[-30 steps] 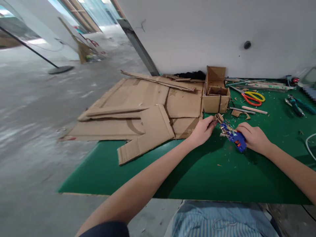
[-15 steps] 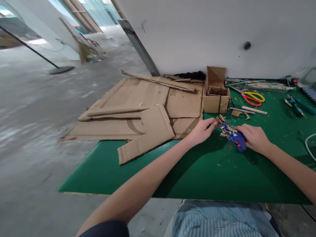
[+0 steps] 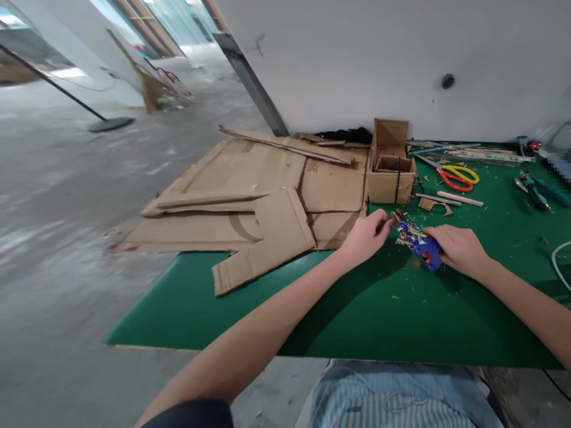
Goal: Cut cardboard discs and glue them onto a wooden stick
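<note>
A blue plastic tool (image 3: 432,254) with orange-red parts is in my right hand (image 3: 461,249), whose fingers close round its right side. Its exact kind is unclear. Torn cardboard bits and pale shavings (image 3: 405,233) cling to its upper left end. My left hand (image 3: 366,235) pinches thumb to forefinger right beside that end, next to a small brown cardboard scrap (image 3: 397,215). What the pinch holds, if anything, is too small to make out.
Cut cardboard sheets (image 3: 276,223) cover the left of the green table (image 3: 214,324). An open cardboard box (image 3: 390,185) stands behind my hands. Scissors (image 3: 455,178), a pale stick (image 3: 460,198) and pliers (image 3: 533,190) lie farther right. A white cable (image 3: 555,264) curves at the right edge.
My left hand's fingers have curled slightly and shifted a little off the scrap. The blue tool has tilted slightly in my right hand. Everything else stays put.
</note>
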Tool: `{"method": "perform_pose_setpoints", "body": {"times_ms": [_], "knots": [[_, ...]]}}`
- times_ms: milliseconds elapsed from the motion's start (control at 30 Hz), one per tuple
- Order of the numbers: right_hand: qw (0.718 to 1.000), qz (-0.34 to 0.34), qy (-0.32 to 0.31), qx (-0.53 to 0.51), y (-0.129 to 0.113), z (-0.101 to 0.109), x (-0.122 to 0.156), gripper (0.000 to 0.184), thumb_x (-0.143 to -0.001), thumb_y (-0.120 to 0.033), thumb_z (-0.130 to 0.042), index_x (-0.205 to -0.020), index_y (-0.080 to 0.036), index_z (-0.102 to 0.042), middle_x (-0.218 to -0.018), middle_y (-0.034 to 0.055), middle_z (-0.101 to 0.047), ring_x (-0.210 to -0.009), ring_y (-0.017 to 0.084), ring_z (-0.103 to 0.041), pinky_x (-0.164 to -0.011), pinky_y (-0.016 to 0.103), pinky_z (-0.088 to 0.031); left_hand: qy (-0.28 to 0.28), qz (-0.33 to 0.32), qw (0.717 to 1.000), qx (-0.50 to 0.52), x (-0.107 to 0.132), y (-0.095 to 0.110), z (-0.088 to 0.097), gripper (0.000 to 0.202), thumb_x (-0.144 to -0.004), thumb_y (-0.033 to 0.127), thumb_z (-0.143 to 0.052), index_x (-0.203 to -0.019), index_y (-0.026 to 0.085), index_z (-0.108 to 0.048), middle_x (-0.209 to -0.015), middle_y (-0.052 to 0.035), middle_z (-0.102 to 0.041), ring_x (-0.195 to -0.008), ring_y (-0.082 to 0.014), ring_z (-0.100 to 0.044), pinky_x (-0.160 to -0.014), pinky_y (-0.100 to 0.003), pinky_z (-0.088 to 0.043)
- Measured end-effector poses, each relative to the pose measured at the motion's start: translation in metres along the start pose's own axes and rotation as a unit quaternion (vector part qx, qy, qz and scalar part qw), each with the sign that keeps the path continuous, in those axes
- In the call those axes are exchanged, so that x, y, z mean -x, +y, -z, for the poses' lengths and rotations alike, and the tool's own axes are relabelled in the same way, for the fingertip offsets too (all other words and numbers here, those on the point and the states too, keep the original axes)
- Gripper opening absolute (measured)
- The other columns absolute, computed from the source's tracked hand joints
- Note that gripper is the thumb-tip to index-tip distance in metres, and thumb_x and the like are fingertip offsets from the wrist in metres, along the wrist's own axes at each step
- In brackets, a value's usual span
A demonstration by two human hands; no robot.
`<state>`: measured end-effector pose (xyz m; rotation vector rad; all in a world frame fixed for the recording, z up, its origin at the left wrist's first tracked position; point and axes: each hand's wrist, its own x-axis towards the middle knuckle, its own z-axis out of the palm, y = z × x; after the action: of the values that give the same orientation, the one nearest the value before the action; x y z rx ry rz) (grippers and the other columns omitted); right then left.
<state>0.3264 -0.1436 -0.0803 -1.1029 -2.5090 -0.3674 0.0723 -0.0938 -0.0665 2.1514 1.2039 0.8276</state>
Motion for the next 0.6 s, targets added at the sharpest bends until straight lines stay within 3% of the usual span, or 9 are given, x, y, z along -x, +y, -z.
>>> {"method": "perform_pose_setpoints", "body": {"times_ms": [333,600], "knots": [[1.000,-0.008,0.001,0.010,0.001,-0.002,0.000,0.031,-0.086,-0.018,-0.052,-0.117,-0.015,-0.057,-0.094,0.0107,-0.073,-0.080,0.022,-0.067,-0.057,0.028,-0.039,0.016,-0.019,1.000,0.006,0.000,0.001,0.006,0.012,-0.083,0.025,-0.055,-0.075,0.017,-0.058,-0.056,0.0044,-0.050,-0.051,-0.0085,-0.042,-0.052,-0.022,-0.032],[1.000,-0.009,0.001,0.015,0.001,-0.001,-0.001,0.031,-0.087,-0.019,-0.053,-0.117,-0.014,-0.056,-0.094,0.0095,-0.074,-0.080,0.021,-0.067,-0.056,0.029,-0.038,0.010,-0.019,1.000,-0.007,0.001,0.003,0.012,0.018,-0.085,0.027,-0.053,-0.074,0.016,-0.062,-0.058,0.0024,-0.054,-0.053,-0.0089,-0.044,-0.054,-0.023,-0.033]]}}
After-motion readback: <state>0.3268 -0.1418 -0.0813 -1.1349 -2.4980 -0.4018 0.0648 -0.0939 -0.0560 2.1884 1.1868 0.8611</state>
